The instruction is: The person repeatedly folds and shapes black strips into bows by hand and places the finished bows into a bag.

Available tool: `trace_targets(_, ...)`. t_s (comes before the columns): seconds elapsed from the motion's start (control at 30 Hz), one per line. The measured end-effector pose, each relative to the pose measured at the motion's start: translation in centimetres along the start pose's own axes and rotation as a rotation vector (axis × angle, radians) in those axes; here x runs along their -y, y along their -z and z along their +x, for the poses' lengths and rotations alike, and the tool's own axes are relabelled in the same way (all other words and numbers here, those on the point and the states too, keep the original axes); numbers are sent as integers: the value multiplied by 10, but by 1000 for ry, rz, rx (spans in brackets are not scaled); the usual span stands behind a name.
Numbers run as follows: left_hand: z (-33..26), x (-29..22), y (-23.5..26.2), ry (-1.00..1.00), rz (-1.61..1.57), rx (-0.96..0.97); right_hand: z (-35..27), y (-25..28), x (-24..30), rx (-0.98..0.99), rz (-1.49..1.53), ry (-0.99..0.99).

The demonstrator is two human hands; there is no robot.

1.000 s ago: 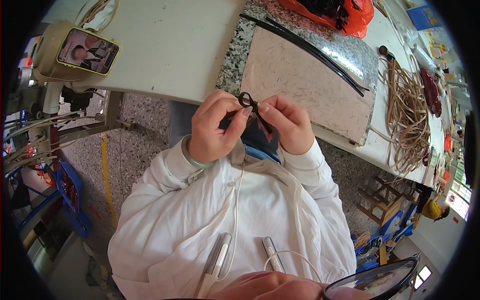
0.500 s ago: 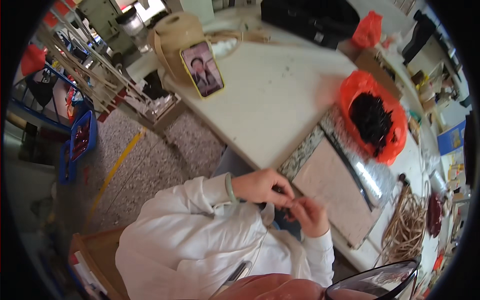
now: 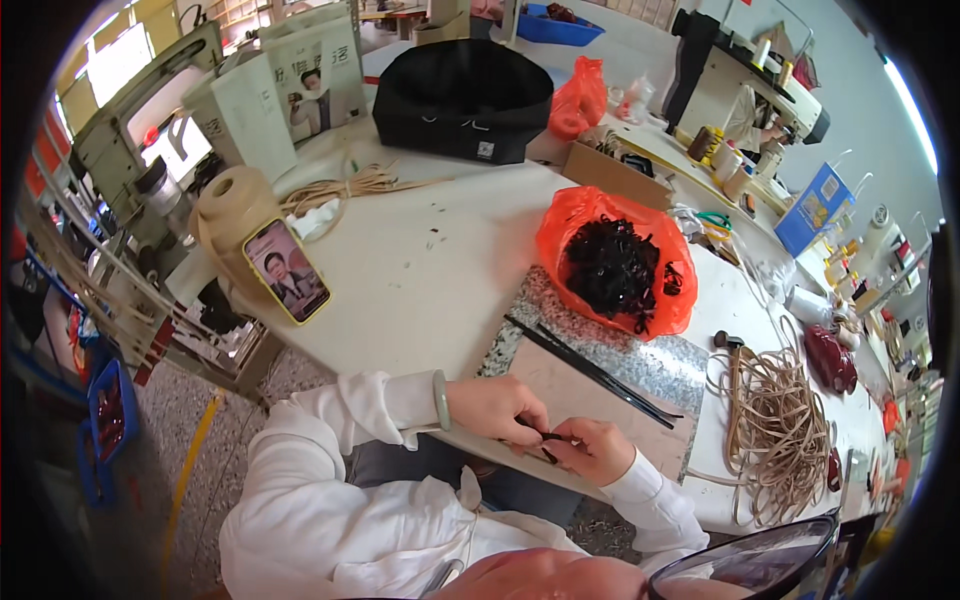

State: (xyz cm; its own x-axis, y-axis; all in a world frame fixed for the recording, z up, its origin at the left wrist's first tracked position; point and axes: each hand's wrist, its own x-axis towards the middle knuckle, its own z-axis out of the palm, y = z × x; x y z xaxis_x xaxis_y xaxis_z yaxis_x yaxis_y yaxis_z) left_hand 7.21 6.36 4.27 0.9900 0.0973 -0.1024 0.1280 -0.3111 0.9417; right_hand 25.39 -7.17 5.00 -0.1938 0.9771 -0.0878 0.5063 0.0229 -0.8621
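Close together at the table's near edge, my left hand (image 3: 495, 408) and my right hand (image 3: 597, 452) both pinch a short, thin black strip (image 3: 549, 436). My fingers cover part of it. Just beyond them lies a pale pinkish board (image 3: 560, 385) on a speckled stone slab (image 3: 640, 350). Long narrow black strips (image 3: 600, 372) rest side by side across the board. Behind the slab, an open red plastic bag (image 3: 680, 310) holds a heap of small black strip pieces (image 3: 610, 262).
A phone (image 3: 287, 272) leans against a beige tape roll (image 3: 228, 215) at left. At right lies a tangle of beige cord (image 3: 780, 430). A black fabric bin (image 3: 460, 105), a cardboard box (image 3: 620, 175) and a white box (image 3: 245, 110) stand farther back.
The view has swung, so more of the far table and the room shows. My hands now appear nearer the table edge, with the black strip visible between them.
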Motion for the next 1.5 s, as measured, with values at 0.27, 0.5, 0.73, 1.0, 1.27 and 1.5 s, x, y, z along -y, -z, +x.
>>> trace_targets(0.27, 40, 19, 2, 52, -116, 254, -7, 9, -28, 0, -43, -47)
trace_targets(0.5, 48, 31, 4, 64, -154, 294, -1, 6, -56, -2, 13, 172)
trace_targets(0.73, 50, 38, 6, -57, -115, 267, 4, 4, -65, 4, 67, 270)
trace_targets(1.0, 46, 58, -14, -137, -159, 172, 3, 5, -55, 65, -6, 150)
trace_targets(1.27, 48, 45, -9, -231, 47, 15, -6, 15, -90, 167, 96, -60)
trace_targets(1.5, -9, 30, -35, -98, -267, -238, -2, -5, -79, 71, 203, 9)
